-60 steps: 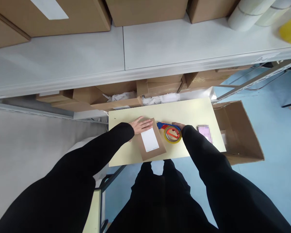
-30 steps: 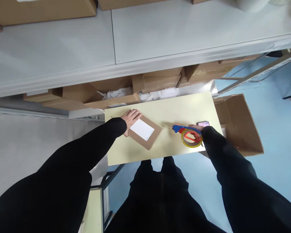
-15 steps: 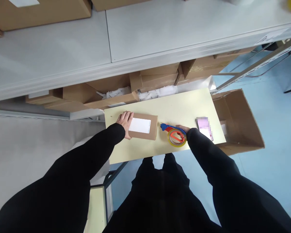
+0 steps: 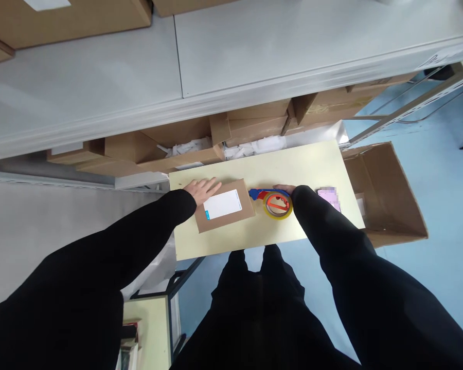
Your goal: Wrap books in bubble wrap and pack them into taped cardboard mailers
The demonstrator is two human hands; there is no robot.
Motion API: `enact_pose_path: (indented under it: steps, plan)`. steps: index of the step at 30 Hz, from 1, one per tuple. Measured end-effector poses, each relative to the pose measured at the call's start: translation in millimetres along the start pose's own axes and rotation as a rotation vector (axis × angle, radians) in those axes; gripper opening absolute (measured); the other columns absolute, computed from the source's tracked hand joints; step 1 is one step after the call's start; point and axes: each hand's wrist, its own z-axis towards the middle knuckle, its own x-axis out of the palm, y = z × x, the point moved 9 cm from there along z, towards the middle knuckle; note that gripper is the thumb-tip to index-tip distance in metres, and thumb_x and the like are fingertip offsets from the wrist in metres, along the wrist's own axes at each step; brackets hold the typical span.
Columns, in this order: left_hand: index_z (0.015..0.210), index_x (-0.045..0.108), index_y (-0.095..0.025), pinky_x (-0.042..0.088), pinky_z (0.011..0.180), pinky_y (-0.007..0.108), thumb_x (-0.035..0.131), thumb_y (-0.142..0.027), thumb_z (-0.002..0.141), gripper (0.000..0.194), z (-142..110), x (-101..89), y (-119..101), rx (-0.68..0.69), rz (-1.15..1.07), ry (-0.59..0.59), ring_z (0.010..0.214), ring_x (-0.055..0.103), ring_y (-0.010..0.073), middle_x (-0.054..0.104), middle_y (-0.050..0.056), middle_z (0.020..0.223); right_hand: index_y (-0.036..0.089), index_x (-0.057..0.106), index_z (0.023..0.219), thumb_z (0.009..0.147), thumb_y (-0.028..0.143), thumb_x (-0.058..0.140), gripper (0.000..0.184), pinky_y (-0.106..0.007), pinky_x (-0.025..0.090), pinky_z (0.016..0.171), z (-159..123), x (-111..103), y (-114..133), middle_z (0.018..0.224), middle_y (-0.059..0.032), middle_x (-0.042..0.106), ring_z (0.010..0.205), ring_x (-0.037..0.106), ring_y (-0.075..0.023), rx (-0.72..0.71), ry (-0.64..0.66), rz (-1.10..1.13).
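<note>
While the closed, labelled box [image 4: 226, 205], perhaps unsealed, lay near the table's [image 4: 301, 164] left edge under the loosely spread left hand [image 4: 200, 191], the right hand [image 4: 284, 188] grasped a tape dispenser [image 4: 277, 205].

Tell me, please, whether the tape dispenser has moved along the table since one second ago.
Yes; judged against the table, the tape dispenser has moved left, away from the phone.
</note>
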Motion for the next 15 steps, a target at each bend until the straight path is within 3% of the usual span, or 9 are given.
enact_pose_path:
  steps: [3,7,9,12,15]
  plan:
    - [0.137,0.020,-0.033,0.005,0.104,0.051,0.061,-0.030,0.064,0.084,29.0,-18.9,-40.4,0.336,-0.055,-0.081,0.132,0.015,0.0298,0.024,0.005,0.144,0.013,0.059,0.080,0.082,0.033,0.051,0.022,-0.033,0.049,0.071,4.1,-3.7,-0.6,0.053,-0.0053,0.062,0.058,0.059,-0.0191,0.028,-0.023,-0.022]
    - [0.137,0.019,-0.036,0.001,0.107,0.041,0.061,-0.028,0.063,0.085,56.4,-15.5,-73.5,0.679,-0.104,-0.018,0.133,0.016,0.0219,0.027,0.000,0.143,0.013,0.060,0.082,0.081,0.030,0.052,0.019,-0.032,0.049,0.072,10.2,-4.2,-0.4,0.059,-0.0055,0.065,0.061,0.061,-0.0187,0.041,-0.021,-0.022]
    - [0.138,0.017,-0.032,0.002,0.107,0.040,0.067,-0.033,0.054,0.098,64.7,-9.8,-71.7,0.706,-0.083,0.008,0.133,0.014,0.0239,0.024,0.003,0.144,0.013,0.061,0.085,0.082,0.029,0.050,0.020,-0.031,0.050,0.073,12.7,-0.2,2.8,0.067,-0.0071,0.067,0.066,0.062,-0.0189,0.046,0.021,-0.009]
    - [0.139,0.017,-0.022,0.002,0.106,0.043,0.075,-0.039,0.039,0.118,72.6,-6.4,-56.5,0.577,-0.058,0.010,0.133,0.010,0.0305,0.018,0.010,0.145,0.011,0.061,0.090,0.085,0.032,0.042,0.029,-0.033,0.050,0.075,12.9,9.0,11.3,0.076,-0.0094,0.068,0.073,0.063,-0.0200,0.066,0.130,0.039]
    - [0.139,0.016,-0.020,0.000,0.106,0.045,0.076,-0.042,0.035,0.122,72.0,-3.8,-48.6,0.468,-0.039,0.061,0.133,0.006,0.0316,0.015,0.010,0.146,0.010,0.061,0.088,0.086,0.036,0.039,0.034,-0.033,0.051,0.073,10.5,7.3,19.2,0.073,-0.0102,0.068,0.073,0.063,-0.0210,0.092,0.132,0.058]
